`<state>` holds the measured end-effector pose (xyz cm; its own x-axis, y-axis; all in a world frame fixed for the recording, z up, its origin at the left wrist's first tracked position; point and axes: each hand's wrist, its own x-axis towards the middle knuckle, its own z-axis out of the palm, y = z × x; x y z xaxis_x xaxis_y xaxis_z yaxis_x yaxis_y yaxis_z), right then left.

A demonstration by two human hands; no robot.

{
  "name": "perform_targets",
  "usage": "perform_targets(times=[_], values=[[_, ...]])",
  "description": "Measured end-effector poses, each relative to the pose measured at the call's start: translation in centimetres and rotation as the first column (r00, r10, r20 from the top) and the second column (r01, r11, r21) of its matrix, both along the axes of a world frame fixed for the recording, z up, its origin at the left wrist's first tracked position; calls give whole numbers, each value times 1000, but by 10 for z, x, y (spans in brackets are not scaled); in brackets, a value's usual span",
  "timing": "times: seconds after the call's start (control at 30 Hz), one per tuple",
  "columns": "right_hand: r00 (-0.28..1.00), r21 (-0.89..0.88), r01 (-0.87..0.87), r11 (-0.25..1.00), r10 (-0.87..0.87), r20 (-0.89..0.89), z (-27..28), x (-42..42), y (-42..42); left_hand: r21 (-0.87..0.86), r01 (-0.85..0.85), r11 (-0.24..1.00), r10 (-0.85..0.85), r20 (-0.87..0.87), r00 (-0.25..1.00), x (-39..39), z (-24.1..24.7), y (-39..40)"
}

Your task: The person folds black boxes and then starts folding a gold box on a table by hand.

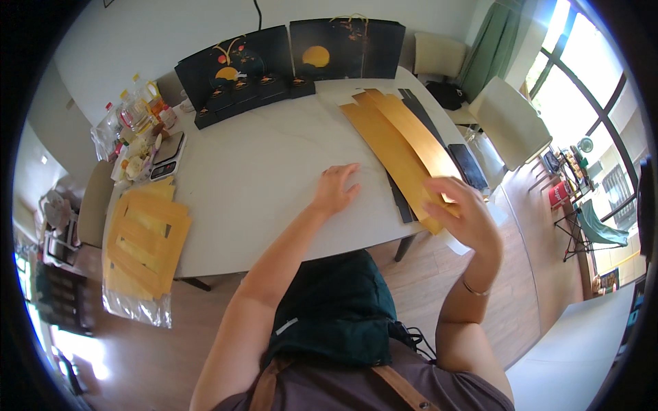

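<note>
My left hand (pixel 336 190) is over the white table (pixel 257 190), fingers apart, holding nothing. My right hand (pixel 462 213), blurred, hovers over the near ends of long gold strips (pixel 390 138) of card or similar sheet. Its thumb and fingers are spread, and gold shows between them. The strips overlap in a slanting pile at the table's right side. Black strips (pixel 421 115) stick out from beneath them. Part of the near end of the pile is hidden by my right hand.
Black printed gift bags (pixel 347 51) stand along the back, with small black boxes (pixel 262 90) before them. Left are oil bottles (pixel 136 113), a kitchen scale (pixel 167 156) and yellow sheets (pixel 146 236) overhanging the edge with clear plastic. A dark phone (pixel 467 165) and chairs (pixel 509 123) are right.
</note>
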<state>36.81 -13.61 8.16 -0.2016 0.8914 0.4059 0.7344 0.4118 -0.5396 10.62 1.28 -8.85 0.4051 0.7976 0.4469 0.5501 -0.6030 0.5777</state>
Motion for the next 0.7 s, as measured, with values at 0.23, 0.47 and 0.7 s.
perform_targets(times=[0.23, 0.47, 0.7], values=[[944, -272, 296, 916, -324, -65, -64, 168, 78, -39, -70, 997, 71, 23, 997, 34, -1, -11], [881, -275, 447, 851, -366, 300, -141, 190, 131, -646, 256, 719, 204, 548, 811, 113, 31, 0], [816, -146, 553, 820, -497, 297, -141, 130, 125, -742, 245, 624, 475, 609, 636, 132, 11, 46]])
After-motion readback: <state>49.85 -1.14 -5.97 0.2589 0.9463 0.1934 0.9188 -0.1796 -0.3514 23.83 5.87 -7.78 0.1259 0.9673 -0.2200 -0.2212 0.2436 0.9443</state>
